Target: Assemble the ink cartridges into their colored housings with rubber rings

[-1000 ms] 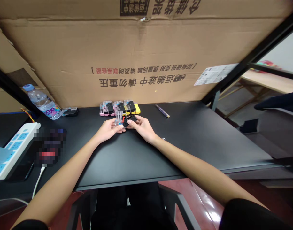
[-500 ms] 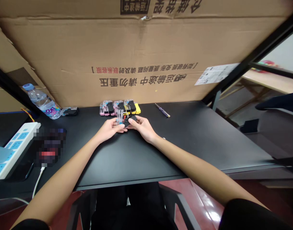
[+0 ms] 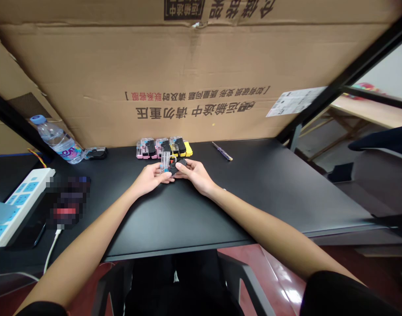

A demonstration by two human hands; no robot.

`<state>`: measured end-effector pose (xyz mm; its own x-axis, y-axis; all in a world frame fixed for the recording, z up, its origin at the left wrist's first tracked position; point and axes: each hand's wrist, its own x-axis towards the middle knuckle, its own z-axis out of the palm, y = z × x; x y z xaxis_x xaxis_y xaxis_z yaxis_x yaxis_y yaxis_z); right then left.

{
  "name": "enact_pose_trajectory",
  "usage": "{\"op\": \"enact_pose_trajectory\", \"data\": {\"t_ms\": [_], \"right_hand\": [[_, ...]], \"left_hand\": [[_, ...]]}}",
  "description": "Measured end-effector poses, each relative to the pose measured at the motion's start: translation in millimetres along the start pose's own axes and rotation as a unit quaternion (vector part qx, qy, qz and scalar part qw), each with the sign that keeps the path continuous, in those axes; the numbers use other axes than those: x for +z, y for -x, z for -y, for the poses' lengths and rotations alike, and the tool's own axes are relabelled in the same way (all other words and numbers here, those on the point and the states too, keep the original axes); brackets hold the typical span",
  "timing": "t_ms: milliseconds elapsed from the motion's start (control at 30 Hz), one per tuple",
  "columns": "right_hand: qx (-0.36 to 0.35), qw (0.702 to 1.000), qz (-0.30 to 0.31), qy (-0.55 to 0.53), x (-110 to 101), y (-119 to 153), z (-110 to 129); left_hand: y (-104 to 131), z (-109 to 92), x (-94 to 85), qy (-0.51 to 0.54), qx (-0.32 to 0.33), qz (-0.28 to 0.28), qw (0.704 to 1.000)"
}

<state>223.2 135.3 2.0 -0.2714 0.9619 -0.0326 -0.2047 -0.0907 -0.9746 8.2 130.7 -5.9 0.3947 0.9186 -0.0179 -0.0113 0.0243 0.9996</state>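
Both hands meet above the desk, holding a small black-and-clear plastic device (image 3: 173, 166) with an orange-red part and bits of blue. My left hand (image 3: 152, 176) is closed on its clear left side, thumb in front. My right hand (image 3: 197, 174) grips the black right side, its thumb pressed on the front face. Fingers hide the lower part of the device, and its exact kind is not clear. Just behind, a row of similar devices in pink (image 3: 146, 149) and yellow (image 3: 181, 147), with black and clear parts, stands against the cardboard.
A slim screwdriver (image 3: 224, 152) lies right of the row. To the left are a water bottle (image 3: 61, 142), another black-and-clear device (image 3: 96, 153), a white power strip (image 3: 21, 206) and a blurred-out phone (image 3: 67, 202) on a white cable. Cardboard (image 3: 201, 61) walls the back of the black desk (image 3: 269, 188).
The device has turned slightly in the fingers, and a clear curved part now shows at its top. Both hands keep their places and grips.
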Motion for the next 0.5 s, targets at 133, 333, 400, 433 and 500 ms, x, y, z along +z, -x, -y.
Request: {"op": "enact_pose_trajectory", "data": {"t_ms": [133,333,400,433,500], "right_hand": [[0.013,0.999,0.025,-0.027,-2.7,-0.4,1.9],[0.019,0.998,0.031,-0.046,-4.0,-1.1,2.1],[0.023,0.998,0.027,-0.048,-3.8,-1.3,2.1],[0.024,0.998,0.027,-0.050,-3.6,-1.2,2.3],[0.028,0.998,0.032,-0.053,-3.0,-0.9,3.3]], "left_hand": [[0.7,-4.0,-1.2,0.019,-0.005,0.012,1.000],[-0.5,-1.9,-0.6,0.022,-0.002,0.005,1.000],[-0.2,-1.3,0.9,0.020,0.002,-0.004,1.000],[0.4,-1.8,1.7,0.018,0.003,-0.008,1.000],[2.4,-4.6,3.5,0.017,0.002,-0.013,1.000]]}}
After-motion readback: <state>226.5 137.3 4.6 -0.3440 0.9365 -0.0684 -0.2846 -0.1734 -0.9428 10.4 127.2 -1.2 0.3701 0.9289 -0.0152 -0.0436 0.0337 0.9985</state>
